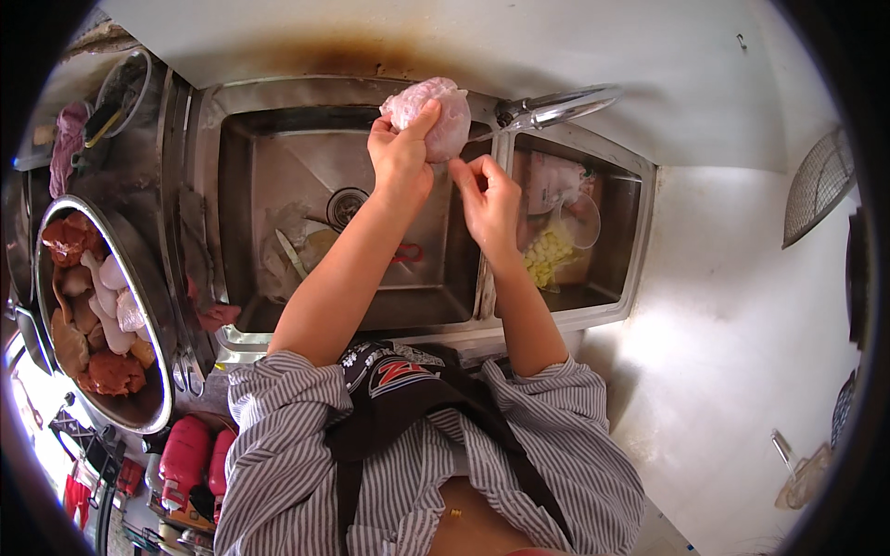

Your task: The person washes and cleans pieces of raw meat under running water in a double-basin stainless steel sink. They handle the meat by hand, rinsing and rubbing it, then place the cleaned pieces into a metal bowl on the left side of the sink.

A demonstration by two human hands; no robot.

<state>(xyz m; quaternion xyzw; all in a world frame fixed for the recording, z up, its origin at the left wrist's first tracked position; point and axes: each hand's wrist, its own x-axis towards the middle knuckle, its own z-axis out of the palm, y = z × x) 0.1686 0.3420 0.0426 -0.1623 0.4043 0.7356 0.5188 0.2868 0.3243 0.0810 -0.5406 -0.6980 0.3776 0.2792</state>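
My left hand (403,156) holds up a pale pink lump wrapped in clear plastic (445,125), its thumb pressed on the front. The lump is above the far edge of the large steel sink basin (292,160). Just below and right of it is my right hand (490,201), fingers curled, the fingertips at the lump's lower edge; whether they pinch the plastic cannot be told. In the large basin, a knife (290,254) lies among crumpled clear plastic near the drain (346,207), and a red-handled item (409,253) shows beside my left forearm.
A chrome faucet (556,110) stands behind the divider. The smaller basin holds pale yellow-green pieces (549,254), a clear round container (580,221) and a plastic package (553,181). At left is a large metal bowl (163,389) of meat pieces. A mesh strainer (820,184) hangs at right.
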